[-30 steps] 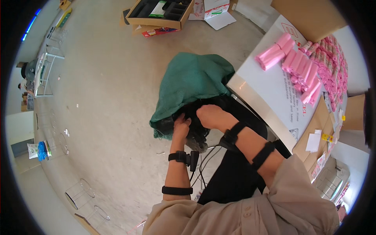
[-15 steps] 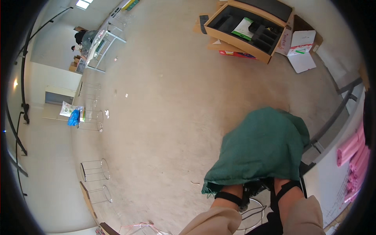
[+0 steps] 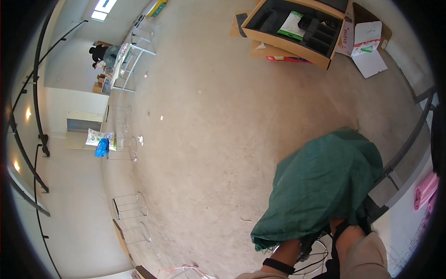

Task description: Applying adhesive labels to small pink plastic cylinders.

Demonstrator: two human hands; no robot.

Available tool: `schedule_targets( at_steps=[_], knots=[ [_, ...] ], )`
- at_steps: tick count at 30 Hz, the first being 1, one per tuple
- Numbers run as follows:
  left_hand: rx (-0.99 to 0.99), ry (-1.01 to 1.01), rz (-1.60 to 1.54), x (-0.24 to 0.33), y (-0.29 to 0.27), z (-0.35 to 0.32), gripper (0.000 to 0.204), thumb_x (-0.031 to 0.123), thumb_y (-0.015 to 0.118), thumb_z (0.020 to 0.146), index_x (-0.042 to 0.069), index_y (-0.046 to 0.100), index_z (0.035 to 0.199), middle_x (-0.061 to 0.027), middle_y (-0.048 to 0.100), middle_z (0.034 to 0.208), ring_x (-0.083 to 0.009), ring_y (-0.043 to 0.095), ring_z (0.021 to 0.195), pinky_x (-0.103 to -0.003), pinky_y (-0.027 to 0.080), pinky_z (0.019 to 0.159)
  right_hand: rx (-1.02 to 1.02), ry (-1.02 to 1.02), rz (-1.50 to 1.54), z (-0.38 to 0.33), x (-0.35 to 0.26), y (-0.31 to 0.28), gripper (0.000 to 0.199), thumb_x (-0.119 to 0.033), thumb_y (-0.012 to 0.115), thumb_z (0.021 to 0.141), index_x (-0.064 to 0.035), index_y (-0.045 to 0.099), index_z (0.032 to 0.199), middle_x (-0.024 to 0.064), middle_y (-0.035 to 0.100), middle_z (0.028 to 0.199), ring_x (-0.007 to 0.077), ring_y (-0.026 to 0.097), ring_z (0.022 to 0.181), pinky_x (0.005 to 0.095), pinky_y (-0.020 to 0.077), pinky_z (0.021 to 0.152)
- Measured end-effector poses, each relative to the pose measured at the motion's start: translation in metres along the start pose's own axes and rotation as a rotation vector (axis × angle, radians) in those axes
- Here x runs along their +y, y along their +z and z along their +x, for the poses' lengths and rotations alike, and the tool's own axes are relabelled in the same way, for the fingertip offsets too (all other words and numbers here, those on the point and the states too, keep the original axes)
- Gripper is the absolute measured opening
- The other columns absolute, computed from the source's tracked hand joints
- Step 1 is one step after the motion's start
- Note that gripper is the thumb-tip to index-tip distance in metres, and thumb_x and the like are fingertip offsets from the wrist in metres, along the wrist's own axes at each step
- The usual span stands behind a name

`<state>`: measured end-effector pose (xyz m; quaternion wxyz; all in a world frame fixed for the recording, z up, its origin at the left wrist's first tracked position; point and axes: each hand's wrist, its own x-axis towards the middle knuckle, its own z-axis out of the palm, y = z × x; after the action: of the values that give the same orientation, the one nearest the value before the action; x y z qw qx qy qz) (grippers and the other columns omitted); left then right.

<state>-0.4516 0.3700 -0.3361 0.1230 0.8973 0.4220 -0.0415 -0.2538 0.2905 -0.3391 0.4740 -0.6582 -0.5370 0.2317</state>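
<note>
A dark green woven sack [image 3: 323, 179] hangs bunched over both of my hands, its frayed hem lying across my wrists. My left forearm [image 3: 286, 253], with a black strap round it, goes up under the hem near the sack's lower left corner. On the right, my other forearm [image 3: 348, 238] also wears a black strap and disappears beneath the cloth. The fingers of both hands are hidden by the sack, so what they grip inside cannot be seen. Something black shows between the forearms below the hem.
Below the sack is a round metal stool [image 3: 320, 265]. At right stands a table [image 3: 404, 232] with pink rolls [image 3: 425, 191]. An open brown box [image 3: 320, 58] with black foam sits ahead, beside an opened white carton [image 3: 369, 63]. Wire stools [image 3: 130, 207] line the left; a person bends over a far table.
My view has shifted, so the room's things sit further right or lower. The sack has tilted, its lower left corner dropping, and its cloth now covers more of my right wrist.
</note>
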Motion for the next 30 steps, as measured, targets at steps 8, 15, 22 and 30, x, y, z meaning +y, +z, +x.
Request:
schedule_targets(
  at_steps=[8, 15, 22, 30],
  knots=[
    [-0.003, 0.014, 0.012, 0.006, -0.013, -0.011, 0.040, 0.012, 0.049, 0.090, 0.005, 0.050, 0.130, -0.0191, 0.044, 0.140, -0.0312, 0.036, 0.134, -0.040, 0.026, 0.111, 0.022, 0.006, 0.031, -0.016, -0.007, -0.001, 0.035, -0.019, 0.044, 0.093, -0.0023, 0.055, 0.122, 0.0140, 0.054, 0.130, 0.0289, 0.046, 0.124, 0.0404, 0.0285, 0.109],
    [-0.028, 0.001, 0.007, 0.007, -0.016, -0.033, 0.040, 0.012, 0.049, 0.090, 0.005, 0.050, 0.130, -0.0189, 0.044, 0.140, -0.0311, 0.036, 0.134, -0.040, 0.027, 0.111, 0.008, 0.027, 0.062, -0.038, -0.011, 0.006, 0.035, -0.019, 0.044, 0.093, -0.0023, 0.055, 0.122, 0.0139, 0.054, 0.129, 0.0288, 0.047, 0.124, 0.0403, 0.0289, 0.109],
    [-0.072, -0.026, -0.024, 0.011, -0.007, -0.062, 0.040, 0.013, 0.049, 0.090, 0.005, 0.050, 0.130, -0.0188, 0.044, 0.139, -0.0309, 0.036, 0.133, -0.040, 0.027, 0.111, -0.033, 0.066, 0.082, -0.068, -0.010, 0.016, 0.035, -0.019, 0.045, 0.093, -0.0022, 0.055, 0.122, 0.0138, 0.055, 0.129, 0.0287, 0.047, 0.124, 0.0402, 0.0293, 0.109],
    [-0.113, -0.050, -0.050, 0.015, -0.004, -0.088, 0.040, 0.013, 0.049, 0.091, 0.005, 0.050, 0.130, -0.0186, 0.045, 0.139, -0.0308, 0.037, 0.133, -0.040, 0.027, 0.111, -0.068, 0.103, 0.108, -0.095, -0.012, 0.024, 0.035, -0.019, 0.045, 0.093, -0.0021, 0.055, 0.122, 0.0137, 0.055, 0.128, 0.0285, 0.047, 0.123, 0.0400, 0.0297, 0.108]
  ],
)
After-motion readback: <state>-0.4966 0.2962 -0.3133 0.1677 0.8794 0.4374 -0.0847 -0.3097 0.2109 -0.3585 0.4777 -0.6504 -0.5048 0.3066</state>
